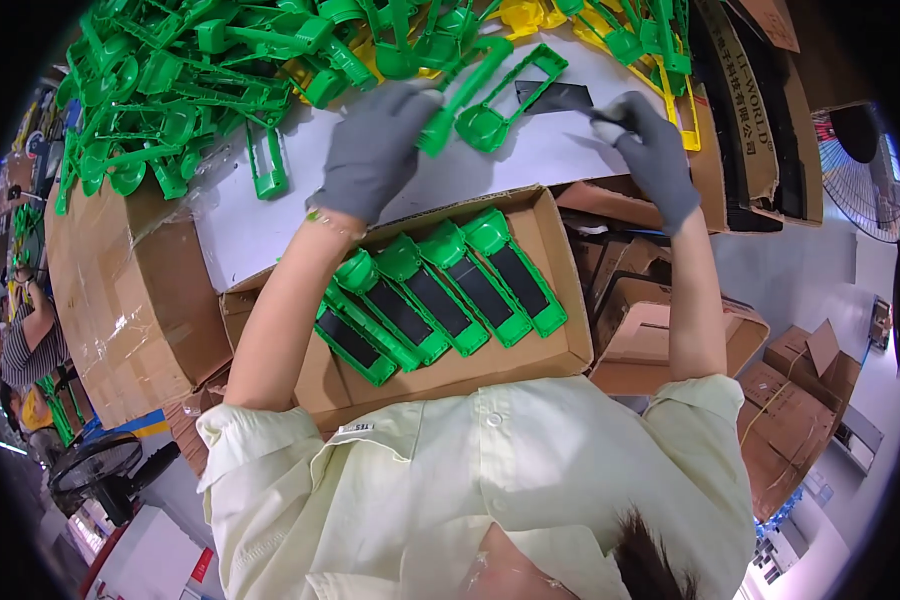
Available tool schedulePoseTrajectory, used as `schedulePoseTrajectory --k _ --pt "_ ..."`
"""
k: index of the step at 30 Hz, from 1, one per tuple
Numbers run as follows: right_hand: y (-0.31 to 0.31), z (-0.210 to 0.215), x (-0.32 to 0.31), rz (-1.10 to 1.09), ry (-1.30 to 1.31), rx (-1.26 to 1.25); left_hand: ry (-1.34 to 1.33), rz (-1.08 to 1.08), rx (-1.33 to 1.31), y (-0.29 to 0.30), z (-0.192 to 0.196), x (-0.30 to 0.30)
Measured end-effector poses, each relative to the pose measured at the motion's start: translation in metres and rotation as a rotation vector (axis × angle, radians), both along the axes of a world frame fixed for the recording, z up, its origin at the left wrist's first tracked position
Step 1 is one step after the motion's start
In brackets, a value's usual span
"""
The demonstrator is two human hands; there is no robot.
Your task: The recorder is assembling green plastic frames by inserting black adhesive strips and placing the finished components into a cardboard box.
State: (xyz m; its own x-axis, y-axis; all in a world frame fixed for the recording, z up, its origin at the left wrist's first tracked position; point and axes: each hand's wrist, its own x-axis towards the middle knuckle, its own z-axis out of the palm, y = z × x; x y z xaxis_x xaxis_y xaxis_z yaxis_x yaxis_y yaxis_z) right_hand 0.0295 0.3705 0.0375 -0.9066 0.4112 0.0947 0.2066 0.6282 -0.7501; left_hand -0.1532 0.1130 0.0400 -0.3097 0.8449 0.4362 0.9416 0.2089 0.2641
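My left hand (368, 152), in a grey glove, is closed on one end of a green plastic frame (467, 88), which is blurred and tilted above the white tabletop. Beside it lies another green frame (483, 128) with a rounded end and an open middle. Just right of that, a flat black panel (560, 97) rests on the table. My right hand (652, 152), also gloved in grey, has its fingers pinched near the panel. Something thin and dark shows at its fingertips, too small to name.
Nearer me, an open cardboard box (450, 375) holds several green frames with black panels (435, 300) set in them. A large heap of green parts (170, 100) covers the far left. Yellow parts (688, 120) and cardboard boxes (760, 110) stand at the right.
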Motion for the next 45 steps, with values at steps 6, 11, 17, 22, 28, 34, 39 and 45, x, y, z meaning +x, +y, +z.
schedulePoseTrajectory --k 6,11,17,22,28,34,39,45 --pt "-0.091 0.072 0.019 -0.070 -0.034 -0.637 -1.553 0.299 0.435 -0.058 0.041 0.048" --pt "-0.138 0.077 0.014 0.032 -0.126 -0.592 -1.997 0.191 0.358 -0.086 0.039 0.089" --pt "-0.148 0.066 0.015 0.172 -0.107 -0.292 -1.996 0.225 0.342 -0.093 0.039 0.102" --pt "-0.159 0.061 0.022 0.196 -0.078 -0.034 -1.983 0.266 0.340 -0.097 0.038 0.111" --pt "-0.158 0.057 0.023 0.193 -0.167 -0.189 -2.047 0.322 0.298 -0.093 0.042 0.113" --pt "-0.146 0.069 0.032 0.167 0.066 -0.404 -1.968 0.392 0.537 -0.100 0.030 0.105" --pt "-0.145 0.065 0.033 0.521 0.258 0.242 -1.830 0.263 0.321 -0.088 0.043 0.113" --pt "-0.141 0.062 0.036 0.508 0.231 0.206 -1.739 0.141 0.263 -0.090 0.041 0.118"
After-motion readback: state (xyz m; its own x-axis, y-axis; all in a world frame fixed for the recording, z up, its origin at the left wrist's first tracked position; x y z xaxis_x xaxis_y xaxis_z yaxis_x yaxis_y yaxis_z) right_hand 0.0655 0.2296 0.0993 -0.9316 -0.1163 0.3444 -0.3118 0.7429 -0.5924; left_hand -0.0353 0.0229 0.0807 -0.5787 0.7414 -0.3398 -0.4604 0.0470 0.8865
